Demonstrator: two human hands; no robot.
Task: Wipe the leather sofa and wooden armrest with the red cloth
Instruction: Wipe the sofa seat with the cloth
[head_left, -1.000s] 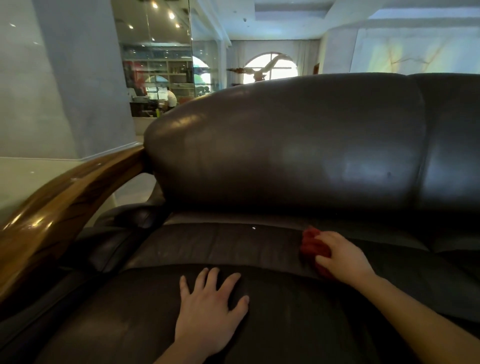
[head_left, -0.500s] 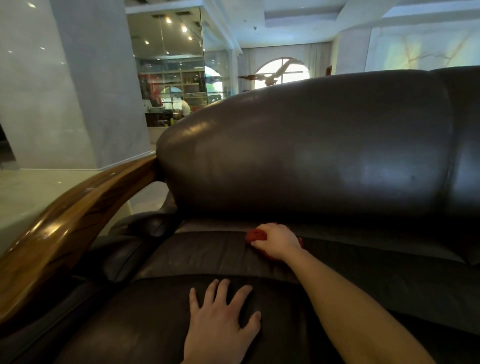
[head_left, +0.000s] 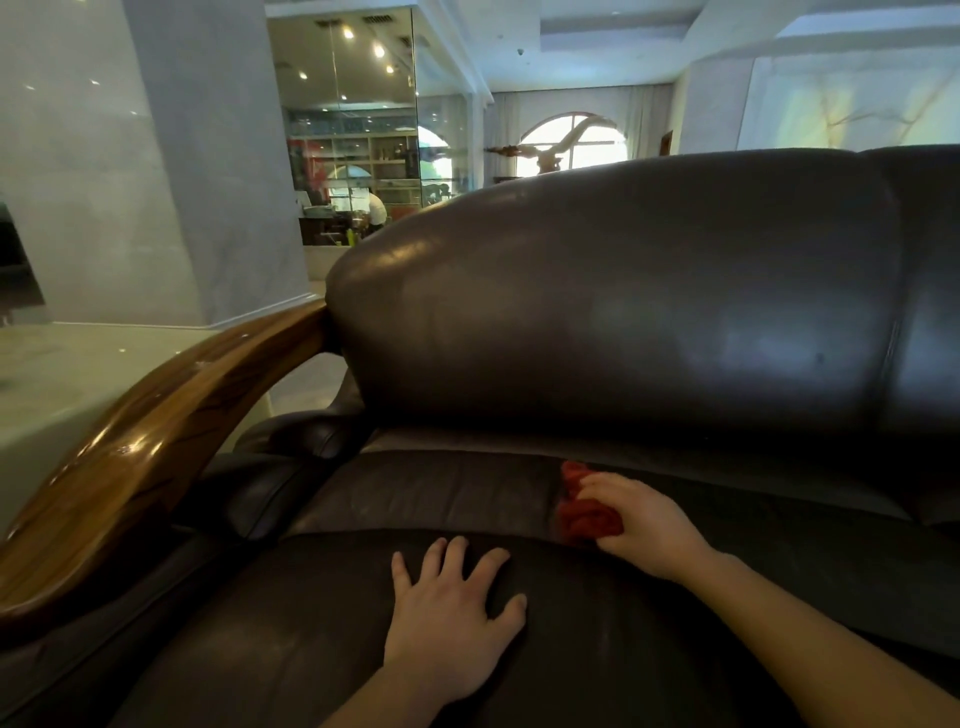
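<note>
A dark brown leather sofa (head_left: 597, 322) fills the view, its backrest ahead and its seat cushion below. My right hand (head_left: 644, 522) grips the bunched red cloth (head_left: 584, 512) and presses it on the rear strip of the seat, just below the backrest. My left hand (head_left: 449, 618) lies flat on the front seat cushion, fingers spread, holding nothing. The glossy curved wooden armrest (head_left: 156, 452) runs along the left side, apart from both hands.
A padded leather side bolster (head_left: 301, 441) sits between armrest and seat. Behind the sofa stand a pale marble column (head_left: 208, 156), a glass partition with shelves (head_left: 363, 156) and an arched window (head_left: 571, 140). A person (head_left: 376, 210) is far back.
My right hand swept the cloth left along the rear seat strip, then back to the right and slightly nearer. My left hand stayed flat on the cushion.
</note>
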